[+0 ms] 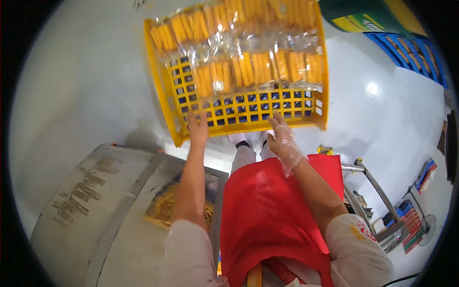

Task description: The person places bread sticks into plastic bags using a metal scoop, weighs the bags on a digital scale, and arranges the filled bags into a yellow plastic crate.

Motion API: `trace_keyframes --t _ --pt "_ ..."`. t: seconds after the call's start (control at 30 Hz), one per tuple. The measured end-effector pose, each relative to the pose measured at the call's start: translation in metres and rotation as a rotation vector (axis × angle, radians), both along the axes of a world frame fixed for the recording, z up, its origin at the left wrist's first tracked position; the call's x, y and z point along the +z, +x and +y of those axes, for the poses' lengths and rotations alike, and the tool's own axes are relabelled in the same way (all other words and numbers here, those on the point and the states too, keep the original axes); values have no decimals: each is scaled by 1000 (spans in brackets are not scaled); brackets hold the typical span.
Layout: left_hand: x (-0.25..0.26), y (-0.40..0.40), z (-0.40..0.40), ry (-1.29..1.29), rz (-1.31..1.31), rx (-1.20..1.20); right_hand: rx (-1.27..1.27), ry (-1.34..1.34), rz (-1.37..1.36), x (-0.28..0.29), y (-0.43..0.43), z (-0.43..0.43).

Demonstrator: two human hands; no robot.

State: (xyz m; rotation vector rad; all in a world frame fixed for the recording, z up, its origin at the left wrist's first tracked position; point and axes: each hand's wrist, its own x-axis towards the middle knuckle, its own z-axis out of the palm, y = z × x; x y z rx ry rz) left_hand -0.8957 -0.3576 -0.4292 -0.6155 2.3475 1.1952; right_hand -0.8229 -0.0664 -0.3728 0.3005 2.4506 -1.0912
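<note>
A yellow plastic crate (236, 131) with a lattice floor lies before me, its near side towards my body. Clear plastic packs of orange-yellow sticks (251, 68) fill its far and middle parts in rows. My bare left hand (198, 129) has its fingers over the near rim, towards the left corner. Farther right, my right hand (283, 140) wears a clear plastic glove and holds the same rim between fingers and thumb. Blue plastic (254, 116) shows through the lattice beneath; what it belongs to is mostly hidden.
A metal-edged worktop (122, 201) with worn patches stands at my left. By my right side is a metal tube frame (376, 190). At the upper right, a green container (351, 14) stands beside a blue crate (412, 53) on the pale floor (365, 111).
</note>
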Motion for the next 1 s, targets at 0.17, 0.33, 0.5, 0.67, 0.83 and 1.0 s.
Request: trace_keyframes --t 0.17,0.33,0.5,0.67,0.83,1.0 --pt "119 129 -14 -229 -194 -494 -386 151 -131 84 93 126" --pt "182 193 -53 -209 -452 -802 -901 199 -151 199 229 204" --pt "186 158 18 -139 -423 -1161 -1440 22 12 292 399 171" --pt "209 111 141 -160 -245 -1289 -2041 -287 224 328 549 69" --pt "271 115 243 -170 -67 -1358 -2594 -19 697 344 672 19" --pt "359 247 394 379 34 -1574 -2833 420 780 350 818 11"
